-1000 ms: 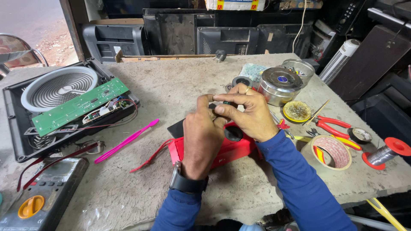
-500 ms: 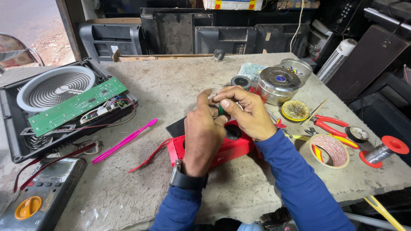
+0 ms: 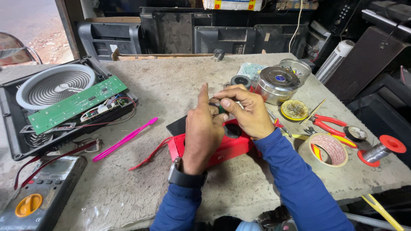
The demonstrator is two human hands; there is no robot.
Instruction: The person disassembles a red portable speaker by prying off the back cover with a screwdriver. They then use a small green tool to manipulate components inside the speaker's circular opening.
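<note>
Green part [image 3: 221, 108] pinched between right hand [image 3: 248, 112] thumb and fingers, above red box [image 3: 222, 147]. Left hand [image 3: 202, 130] touches it too, index finger pointing up, other fingers curled in. Pink tool [image 3: 125, 139] lies left, tape roll [image 3: 329, 149] right.

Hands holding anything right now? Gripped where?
A small dark-green part, pinched between the right hand fingertips and the left hand; mostly hidden, so the exact grip point cannot be told.
</note>
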